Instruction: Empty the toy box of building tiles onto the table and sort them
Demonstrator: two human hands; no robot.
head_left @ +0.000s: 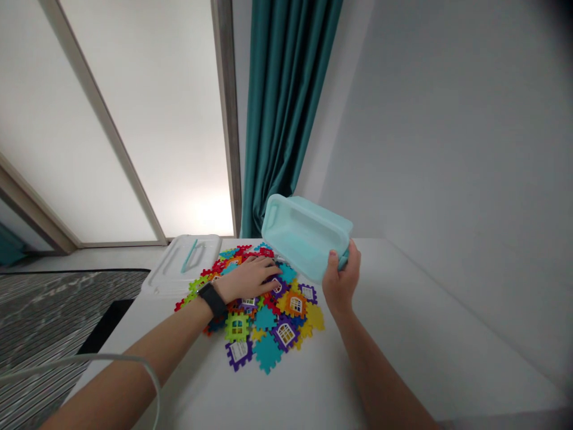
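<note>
A heap of colourful toothed plastic tiles [264, 310], several printed with little windows, lies on the white table [403, 346]. My left hand [248, 279], with a black watch on the wrist, lies flat on the heap with fingers stretched out. My right hand [341, 280] grips the lower corner of a light blue plastic tub [304, 236]. The tub is lifted and tipped upside down just above the far side of the heap.
A translucent white lid with a blue handle [183, 263] lies at the table's far left. A teal curtain [286, 107] hangs behind, beside a large window. The table's left edge drops to a grey patterned carpet [54, 316]. A white cable [111, 358] crosses my left forearm.
</note>
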